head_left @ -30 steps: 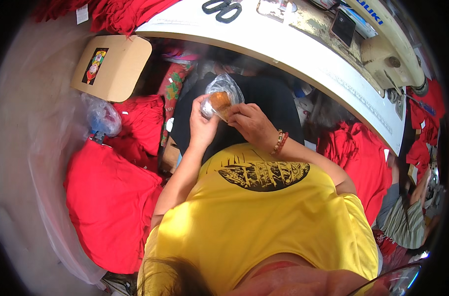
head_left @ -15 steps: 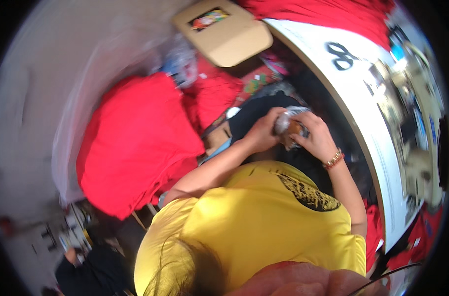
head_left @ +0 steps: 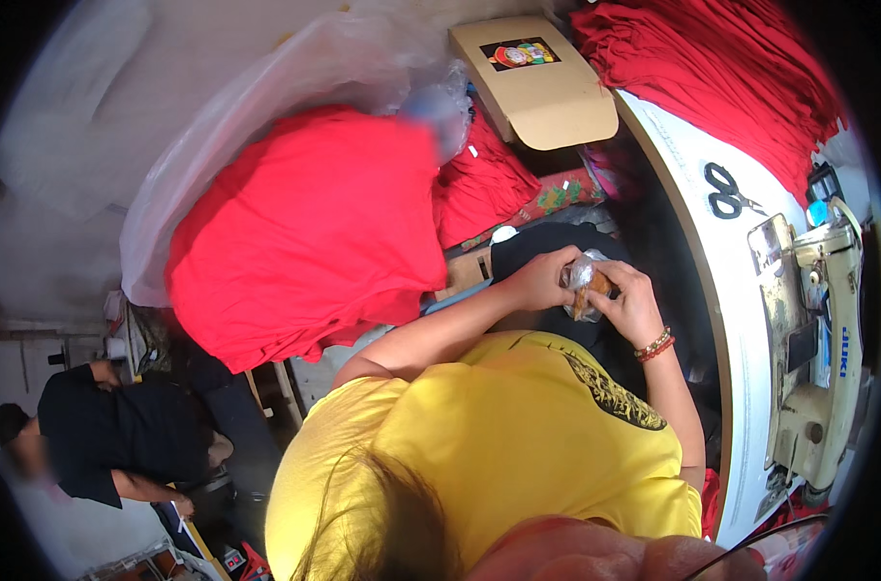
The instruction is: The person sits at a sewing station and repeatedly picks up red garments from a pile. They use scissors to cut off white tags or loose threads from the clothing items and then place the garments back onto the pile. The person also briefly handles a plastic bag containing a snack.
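Over my lap I hold a small brown, food-like piece in clear plastic wrap [head_left: 584, 269]; its exact kind is hard to tell. My left hand [head_left: 542, 279] is closed around its left side. On its right side, the fingers of my right hand [head_left: 630, 294] pinch the brown part where the plastic is folded open. A beaded bracelet [head_left: 655, 346] circles my right wrist. Both hands touch the piece, and their fingers partly hide it.
Red cloth [head_left: 305, 232] in a clear plastic bag [head_left: 155, 232] is heaped on my left. A cardboard box [head_left: 537, 102] lies ahead. On the white table [head_left: 692, 165] to my right are scissors [head_left: 726, 191], a sewing machine [head_left: 833, 358] and more red cloth [head_left: 712, 68]. Another person [head_left: 121, 436] is at far left.
The whole view has shifted, bringing the other person more fully into sight at the left. Both hands keep hold of the wrapped piece, with slight finger movement.
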The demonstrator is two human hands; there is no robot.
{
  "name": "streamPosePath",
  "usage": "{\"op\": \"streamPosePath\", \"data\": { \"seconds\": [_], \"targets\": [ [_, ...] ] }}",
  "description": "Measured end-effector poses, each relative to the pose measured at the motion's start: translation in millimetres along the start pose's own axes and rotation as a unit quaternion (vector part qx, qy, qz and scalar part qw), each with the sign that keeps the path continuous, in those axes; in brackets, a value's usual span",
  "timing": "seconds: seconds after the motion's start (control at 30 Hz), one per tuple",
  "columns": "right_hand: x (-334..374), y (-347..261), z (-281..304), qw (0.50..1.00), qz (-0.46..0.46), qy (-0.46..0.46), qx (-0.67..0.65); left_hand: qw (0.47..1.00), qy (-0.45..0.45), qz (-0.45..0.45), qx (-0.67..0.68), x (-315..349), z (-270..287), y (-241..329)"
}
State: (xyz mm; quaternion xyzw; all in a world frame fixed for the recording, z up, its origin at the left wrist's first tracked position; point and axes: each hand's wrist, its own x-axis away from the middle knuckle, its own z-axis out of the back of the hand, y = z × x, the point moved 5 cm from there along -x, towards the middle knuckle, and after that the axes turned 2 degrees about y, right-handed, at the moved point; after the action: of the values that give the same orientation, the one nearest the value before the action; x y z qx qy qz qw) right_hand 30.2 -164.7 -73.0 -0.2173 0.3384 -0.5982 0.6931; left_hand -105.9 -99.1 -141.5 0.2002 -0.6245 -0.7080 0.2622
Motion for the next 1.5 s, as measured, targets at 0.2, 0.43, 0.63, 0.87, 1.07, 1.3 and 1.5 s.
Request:
{"op": "streamPosePath", "data": {
  "seconds": [0.2,0.43,0.63,0.87,1.07,1.3,1.5],
  "targets": [
    [11.4,9.6,22.7,0.999,-0.022,-0.017,0.018,0.988,-0.093,0.001,0.122,-15.4,-21.2,-9.7],
    [40.1,33.8,35.7,0.992,-0.106,0.015,-0.060,0.979,-0.184,0.036,0.075,-31.1,-34.2,6.0],
    [63.2,57.3,37.7,0.930,-0.212,0.046,-0.297,0.977,-0.203,0.034,0.053,-40.4,-40.7,29.5],
    [70.8,55.5,37.7,0.870,-0.193,0.118,-0.438,0.981,-0.106,0.004,0.161,-37.1,-27.9,21.9],
    [92.5,60.6,48.4,0.705,-0.085,0.339,-0.617,0.922,-0.010,0.086,0.379,-41.4,-23.0,7.9],
    [155.3,40.4,83.1,0.618,-0.096,0.344,-0.700,0.974,-0.105,0.095,0.179,-60.7,-26.5,50.6],
    [225.2,46.4,75.9,0.548,-0.060,0.432,-0.713,0.965,-0.240,-0.005,0.107,-105.7,-116.1,112.3]
  ]
}}
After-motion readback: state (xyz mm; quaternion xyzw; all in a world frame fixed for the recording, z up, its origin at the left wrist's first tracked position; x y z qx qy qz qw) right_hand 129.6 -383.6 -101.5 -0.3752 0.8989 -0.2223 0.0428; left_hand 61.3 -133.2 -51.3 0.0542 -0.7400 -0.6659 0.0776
